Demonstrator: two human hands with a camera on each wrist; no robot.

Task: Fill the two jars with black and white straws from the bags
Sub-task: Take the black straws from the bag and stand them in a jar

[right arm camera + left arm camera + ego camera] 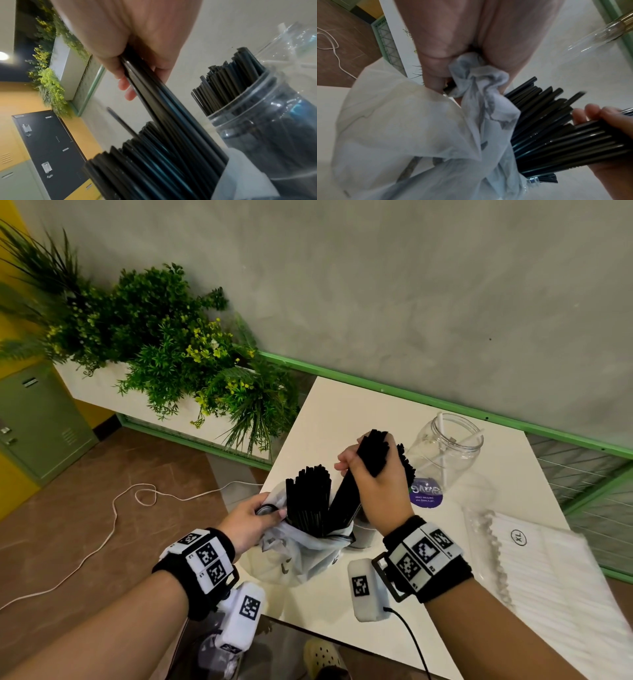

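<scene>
On the white table stands a thin white bag with black straws sticking up out of it. My left hand pinches the bag's crumpled rim at its left side. My right hand grips a bundle of black straws, tilted, with its lower ends still down in the bag. Just behind that hand is a clear jar packed with black straws. Farther back stands a second clear jar holding a few white straws.
A flat bag of white straws lies at the table's right edge. A planter of green plants and a green rail line the wall. A white cable lies on the brown floor beside a green locker.
</scene>
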